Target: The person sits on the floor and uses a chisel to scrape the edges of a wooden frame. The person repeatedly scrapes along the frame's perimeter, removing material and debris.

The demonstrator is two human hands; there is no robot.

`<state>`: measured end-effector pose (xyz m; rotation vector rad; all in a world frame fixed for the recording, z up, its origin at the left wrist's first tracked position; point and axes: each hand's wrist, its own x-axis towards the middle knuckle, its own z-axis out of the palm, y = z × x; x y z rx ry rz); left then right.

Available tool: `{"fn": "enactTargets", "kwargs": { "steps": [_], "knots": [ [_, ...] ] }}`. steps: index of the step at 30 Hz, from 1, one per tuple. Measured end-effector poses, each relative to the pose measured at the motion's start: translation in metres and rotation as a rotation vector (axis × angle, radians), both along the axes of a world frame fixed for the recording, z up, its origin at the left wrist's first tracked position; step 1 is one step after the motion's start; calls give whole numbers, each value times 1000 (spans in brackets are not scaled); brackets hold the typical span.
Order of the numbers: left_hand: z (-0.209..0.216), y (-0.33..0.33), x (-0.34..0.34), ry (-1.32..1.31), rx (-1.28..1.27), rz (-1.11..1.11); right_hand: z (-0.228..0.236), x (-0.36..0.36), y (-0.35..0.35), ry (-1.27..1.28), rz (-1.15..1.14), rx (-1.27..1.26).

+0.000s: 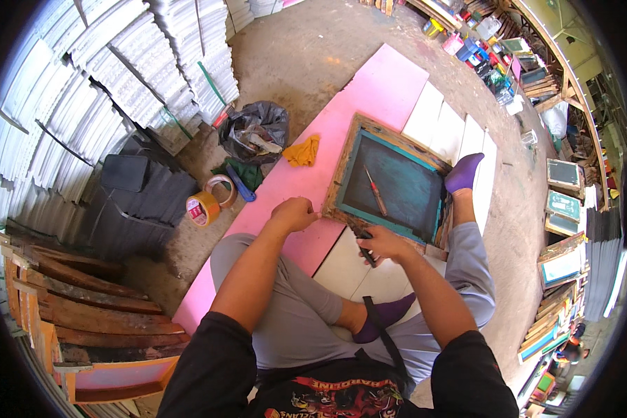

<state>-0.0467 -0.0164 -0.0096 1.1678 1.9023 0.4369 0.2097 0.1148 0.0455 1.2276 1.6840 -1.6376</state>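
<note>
A wooden screen-printing frame point(341, 174) with dark mesh and a teal border lies tilted before me. On its mesh rests a screwdriver point(376, 193) with a red and pale handle. My right hand point(389, 245) grips a black hand tool point(364, 245) that looks like pliers, its tip at the frame's near edge. Beside the frame's near left corner is my left hand point(294, 214), fingers closed and pinched over the pink board point(306, 247). Whatever those fingers hold, if anything, is too small to make out.
An orange cloth point(302, 150) lies on the pink board's left side. Beyond it are a black plastic bag point(263, 129), tape rolls point(203, 208) and a blue tool point(240, 182). Stacked white sheets point(63, 146) and wooden frames point(97, 306) stand left. My foot point(464, 173) flanks the frame's right.
</note>
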Motion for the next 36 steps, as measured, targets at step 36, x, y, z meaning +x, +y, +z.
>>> {"fn": "enactTargets", "kwargs": {
  "steps": [36],
  "knots": [
    [9, 8, -6, -52, -10, -45, 22, -63, 29, -348, 340, 229]
  ]
}}
